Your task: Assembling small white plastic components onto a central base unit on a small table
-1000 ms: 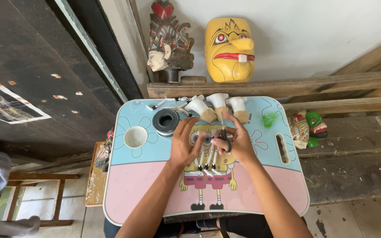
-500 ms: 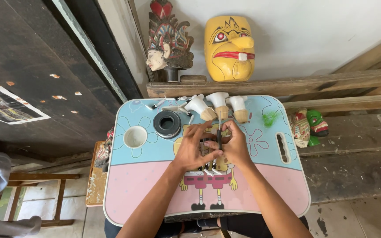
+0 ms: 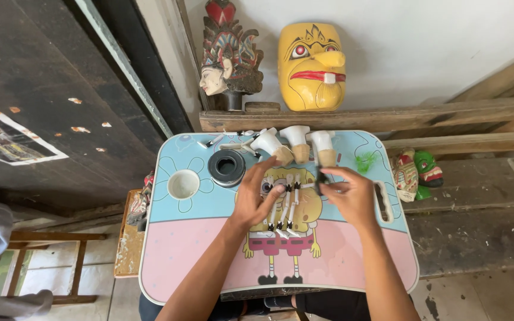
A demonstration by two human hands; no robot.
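On a small lap table (image 3: 191, 249) with a cartoon print lie several thin white sticks with dark tips (image 3: 287, 208), side by side at the middle. My left hand (image 3: 259, 199) rests flat beside them, fingers spread and touching the leftmost ones. My right hand (image 3: 352, 196) is to their right, pinching a thin dark-tipped stick (image 3: 321, 178) between thumb and fingers. Three white carved pieces with tan ends (image 3: 295, 144) stand in a row at the table's far edge.
A black tape roll (image 3: 226, 167) and a white round cup (image 3: 184, 184) sit on the table's left part. A yellow mask (image 3: 312, 65) and a carved painted head (image 3: 227, 56) stand on a wooden beam behind. Small painted figures (image 3: 414, 173) lie right.
Both hands were close together over the sticks. Now they have drawn apart; my right hand has moved right with one stick, and the row of sticks shows between them.
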